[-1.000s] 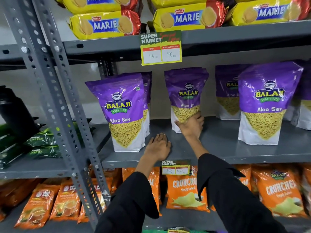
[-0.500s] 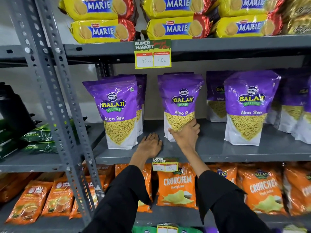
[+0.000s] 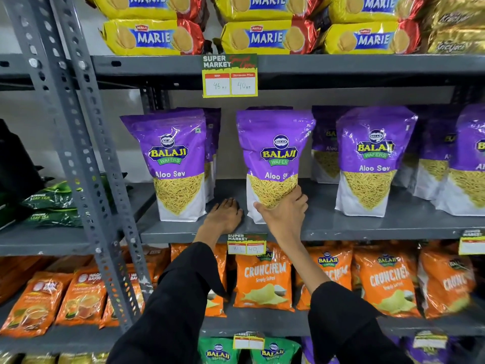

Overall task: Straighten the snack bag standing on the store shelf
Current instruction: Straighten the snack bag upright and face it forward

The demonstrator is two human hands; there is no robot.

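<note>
A purple Balaji Aloo Sev snack bag (image 3: 274,153) stands upright near the front of the grey middle shelf (image 3: 341,227). My right hand (image 3: 284,215) grips its lower right corner, thumb across the front and fingers round the side. My left hand (image 3: 225,215) rests flat, palm down, on the shelf just left of the bag, holding nothing. The bag's bottom right corner is hidden behind my right hand.
More purple Aloo Sev bags stand to the left (image 3: 175,164) and right (image 3: 372,158), with others behind. Yellow Marie biscuit packs (image 3: 262,35) fill the shelf above, orange Crunchem bags (image 3: 262,279) the one below. A slotted steel upright (image 3: 78,158) runs at left. A price tag (image 3: 229,76) hangs overhead.
My right hand has drawn the bag forward toward the shelf's front edge. The left hand has stayed flat on the shelf. The camera has moved closer.
</note>
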